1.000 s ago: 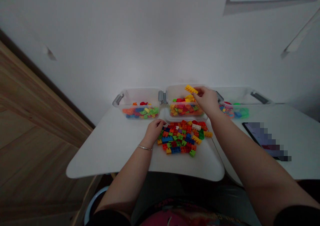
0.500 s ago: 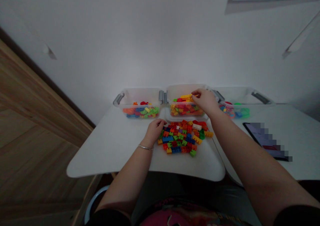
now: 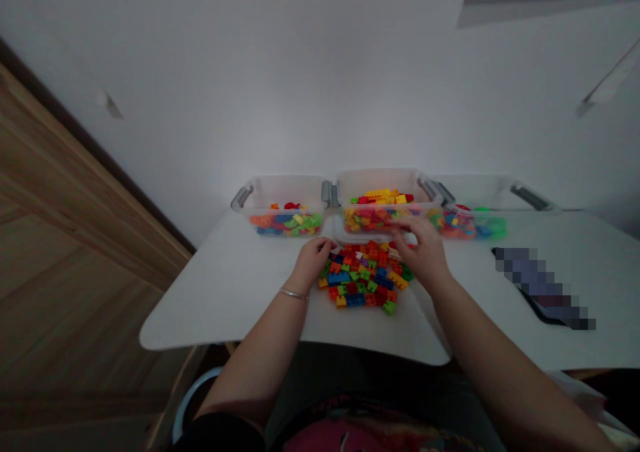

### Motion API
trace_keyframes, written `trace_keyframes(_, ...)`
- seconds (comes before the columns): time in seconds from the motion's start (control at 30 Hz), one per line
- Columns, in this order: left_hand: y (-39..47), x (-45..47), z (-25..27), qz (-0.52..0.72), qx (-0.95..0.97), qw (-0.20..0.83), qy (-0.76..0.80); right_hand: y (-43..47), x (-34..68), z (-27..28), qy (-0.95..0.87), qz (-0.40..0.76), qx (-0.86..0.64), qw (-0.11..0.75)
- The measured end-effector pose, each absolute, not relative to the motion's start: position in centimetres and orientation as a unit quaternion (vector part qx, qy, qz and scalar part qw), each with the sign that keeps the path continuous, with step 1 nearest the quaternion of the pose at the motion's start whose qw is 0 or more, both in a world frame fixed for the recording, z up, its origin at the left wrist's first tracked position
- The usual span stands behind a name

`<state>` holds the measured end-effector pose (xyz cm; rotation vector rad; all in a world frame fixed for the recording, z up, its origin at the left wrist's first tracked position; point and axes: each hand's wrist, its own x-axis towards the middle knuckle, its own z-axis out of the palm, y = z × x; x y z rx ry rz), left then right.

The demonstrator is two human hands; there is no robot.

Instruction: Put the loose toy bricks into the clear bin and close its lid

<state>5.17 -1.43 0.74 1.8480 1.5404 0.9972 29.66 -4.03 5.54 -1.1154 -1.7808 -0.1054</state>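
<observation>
right hand point(image 3: 423, 249) held at brick pile point(image 3: 360, 279), fingers parted

nothing was seen gripped in it; contact couldn't be confirmed. left hand point(image 3: 314, 262) was curled at the pile's left edge, grip couldn't be told. pile was spread just in front of the middle bin point(image 3: 377, 179), probably for a short reach. it was sited left of the right hand, partly hidden by it.

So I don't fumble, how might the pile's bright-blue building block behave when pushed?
The bright-blue building block looks like moulded plastic, so probably stiff and light. Its boxy shape suggests sliding, not rolling, likely nudging neighbouring blocks.
</observation>
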Motion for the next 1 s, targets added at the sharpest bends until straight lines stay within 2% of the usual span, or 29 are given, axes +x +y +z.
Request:
trace_keyframes(0.2,-1.3,5.2,0.6,0.373,0.685,0.27,0.566,-5.1,31.6,1.2,-0.771,-0.038,-0.523,0.361)
trace_keyframes(0.33,-1.3,5.2,0.7,0.369,0.688,0.269,0.564,-5.5,32.6,-0.4,-0.759,-0.042,-0.565,0.32)
trace_keyframes(0.77,-1.3,5.2,0.7,0.368,0.685,0.266,0.57,-5.4,33.3,-1.8,-0.726,-0.015,-0.609,0.318)
trace_keyframes(1.0,-1.2,5.2,0.7,0.378,0.686,0.263,0.563,-5.5,33.0,-1.4,-0.713,0.015,-0.591,0.376)
